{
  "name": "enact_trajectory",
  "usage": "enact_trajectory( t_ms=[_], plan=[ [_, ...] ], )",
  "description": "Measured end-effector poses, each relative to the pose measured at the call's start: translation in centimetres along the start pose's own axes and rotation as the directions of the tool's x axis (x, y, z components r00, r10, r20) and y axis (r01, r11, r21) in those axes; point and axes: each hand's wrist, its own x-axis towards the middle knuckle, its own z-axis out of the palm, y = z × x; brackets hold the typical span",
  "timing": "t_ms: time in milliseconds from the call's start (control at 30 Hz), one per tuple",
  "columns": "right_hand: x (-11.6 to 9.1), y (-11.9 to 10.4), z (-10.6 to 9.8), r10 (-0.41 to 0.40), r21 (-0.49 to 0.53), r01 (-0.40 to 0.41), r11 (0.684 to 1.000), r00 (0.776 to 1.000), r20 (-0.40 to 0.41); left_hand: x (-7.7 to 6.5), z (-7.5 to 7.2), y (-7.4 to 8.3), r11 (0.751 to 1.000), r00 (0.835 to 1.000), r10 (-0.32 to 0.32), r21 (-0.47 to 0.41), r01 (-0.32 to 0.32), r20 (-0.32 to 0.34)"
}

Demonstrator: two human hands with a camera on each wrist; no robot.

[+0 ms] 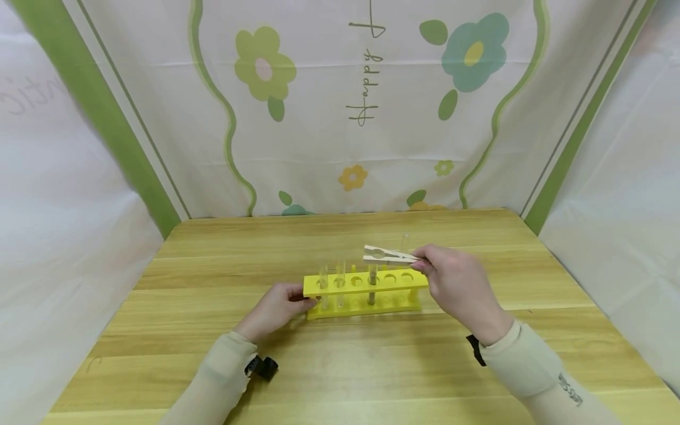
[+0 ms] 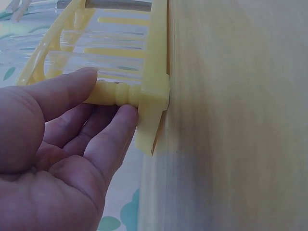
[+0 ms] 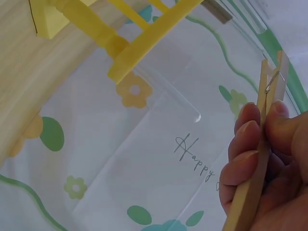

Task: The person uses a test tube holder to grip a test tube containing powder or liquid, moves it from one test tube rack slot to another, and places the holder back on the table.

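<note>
A yellow test tube rack [image 1: 345, 284] stands on the wooden table. My left hand [image 1: 278, 310] grips its left end post [image 2: 108, 94] between thumb and fingers. In my right hand [image 1: 459, 286] is a wooden test tube clamp [image 1: 390, 255], its handle [image 3: 248, 202] wrapped by curled fingers. The clamp points left above the rack; its tip is just over a test tube with dark contents [image 1: 372, 289]. Whether it touches that tube I cannot tell. Two clear test tubes [image 1: 340, 283] stand in the left holes. Behind the rack's right end rises another clear tube [image 1: 406, 241].
The wooden table [image 1: 340, 366] runs up to a hanging flowered cloth [image 1: 319, 118] at the back. White cloth walls [image 1: 611, 177] flank it left and right. A black wrist strap device [image 1: 262, 367] sits on the left sleeve.
</note>
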Motion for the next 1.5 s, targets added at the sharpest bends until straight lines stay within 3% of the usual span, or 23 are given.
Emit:
enact_trajectory(
  t_ms=[833, 1500],
  plan=[
    [-0.3, -0.2, 1.0, 0.012, -0.058, -0.011, 0.998, 1.0, 0.007, 0.1, 0.1, 0.1, 0.999, 0.999, 0.039, 0.001, -0.039, 0.039],
    [-1.3, -0.3, 2.1, 0.048, -0.055, -0.045, 0.997, 0.997, 0.066, 0.2, 0.0, -0.1, 1.0, 0.999, 0.024, 0.014, -0.024, 0.026]
  ],
)
